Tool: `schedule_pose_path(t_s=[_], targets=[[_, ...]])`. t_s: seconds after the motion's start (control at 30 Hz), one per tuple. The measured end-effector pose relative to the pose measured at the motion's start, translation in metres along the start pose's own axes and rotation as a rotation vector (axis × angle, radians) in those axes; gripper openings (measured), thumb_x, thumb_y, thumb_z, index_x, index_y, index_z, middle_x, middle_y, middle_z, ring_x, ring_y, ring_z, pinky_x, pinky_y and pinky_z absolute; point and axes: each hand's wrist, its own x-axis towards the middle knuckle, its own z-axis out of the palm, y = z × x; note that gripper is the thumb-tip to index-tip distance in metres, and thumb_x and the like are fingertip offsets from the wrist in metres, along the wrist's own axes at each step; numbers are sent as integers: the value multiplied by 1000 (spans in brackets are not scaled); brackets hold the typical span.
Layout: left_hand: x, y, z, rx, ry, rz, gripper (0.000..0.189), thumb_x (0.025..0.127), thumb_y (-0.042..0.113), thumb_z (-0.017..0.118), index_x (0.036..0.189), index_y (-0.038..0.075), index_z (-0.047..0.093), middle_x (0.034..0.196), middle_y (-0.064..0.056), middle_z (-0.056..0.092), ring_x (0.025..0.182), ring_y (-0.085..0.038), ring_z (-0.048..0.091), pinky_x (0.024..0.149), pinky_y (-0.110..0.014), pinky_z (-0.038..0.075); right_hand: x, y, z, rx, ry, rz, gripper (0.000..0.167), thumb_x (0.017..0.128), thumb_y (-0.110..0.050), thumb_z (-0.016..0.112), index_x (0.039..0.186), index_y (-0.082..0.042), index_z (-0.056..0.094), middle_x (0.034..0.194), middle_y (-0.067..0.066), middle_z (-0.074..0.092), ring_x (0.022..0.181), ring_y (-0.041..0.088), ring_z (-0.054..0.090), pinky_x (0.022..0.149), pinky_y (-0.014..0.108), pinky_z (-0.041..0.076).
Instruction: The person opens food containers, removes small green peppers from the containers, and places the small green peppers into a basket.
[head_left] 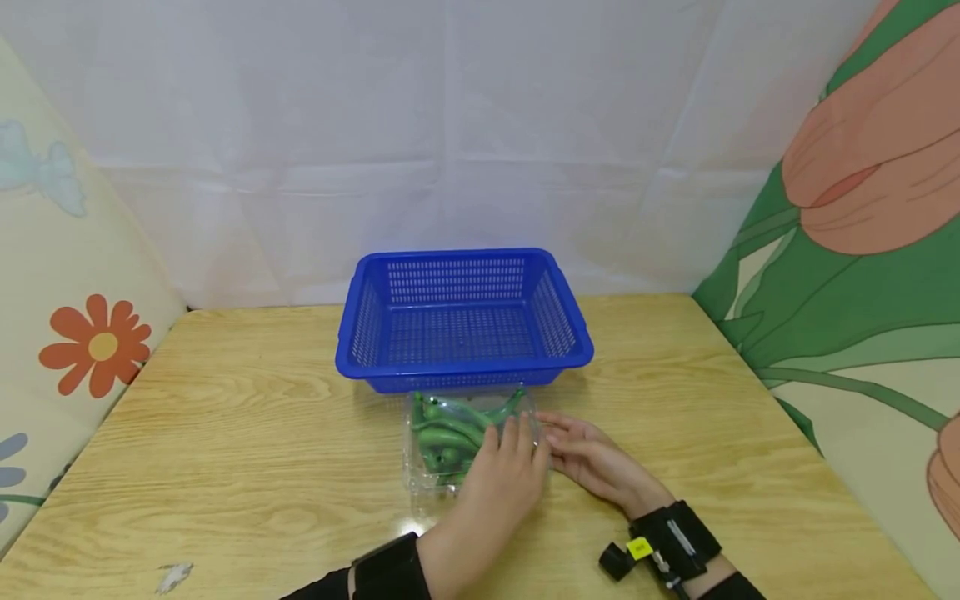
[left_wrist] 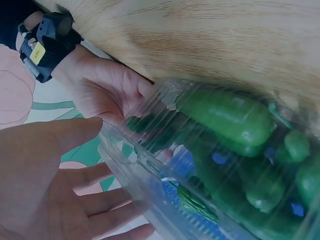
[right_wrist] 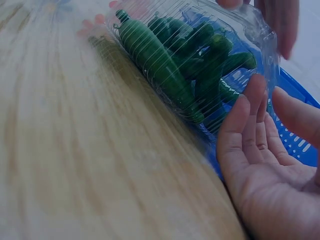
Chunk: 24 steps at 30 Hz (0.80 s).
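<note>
A clear plastic clamshell box (head_left: 420,479) full of long green peppers (head_left: 450,437) sits on the table. My left hand (head_left: 504,479) reaches over its right part, fingers extended across the lid; in the left wrist view its thumb (left_wrist: 75,134) comes to the box's edge and the fingers spread along the lip. At the box's right end, my right hand (head_left: 600,462) holds the edge between thumb and fingertips. The right wrist view shows that hand (right_wrist: 270,165) with its fingers bent at the plastic rim. Through the ribbed plastic, the peppers (right_wrist: 155,67) lie in a heap.
A blue plastic basket (head_left: 461,369) stands just behind the box, with nothing in it. The wooden table (head_left: 247,433) has a pale worn patch (head_left: 175,577) at front left. White cloth (head_left: 450,125) hangs behind, and flower-printed panels (head_left: 840,350) flank both sides.
</note>
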Motion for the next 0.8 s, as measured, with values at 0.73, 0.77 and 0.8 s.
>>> schedule_pose_path(t_s=[0.73, 0.77, 0.8], targets=[[8, 10, -1, -13, 46, -10, 36, 103, 30, 46, 134, 16, 60, 137, -6, 58, 119, -19, 57, 98, -34, 50, -1, -2, 2, -12, 40, 21, 31, 104, 1, 44, 132, -10, 49, 132, 1, 58, 120, 14, 58, 104, 28, 46], [8, 10, -1, -8, 50, -10, 36, 104, 29, 46, 134, 15, 60, 137, -7, 58, 119, -19, 58, 97, -34, 50, -1, -2, 2, -12, 34, 19, 32, 104, 1, 45, 133, -9, 48, 132, 1, 58, 120, 14, 58, 104, 28, 46], [8, 11, -2, -1, 53, -8, 37, 104, 29, 45, 134, 14, 60, 137, -8, 58, 119, -19, 58, 97, -34, 51, -1, -2, 2, -12, 27, 15, 32, 104, 0, 45, 135, -8, 48, 133, 1, 59, 120, 15, 58, 104, 28, 46]])
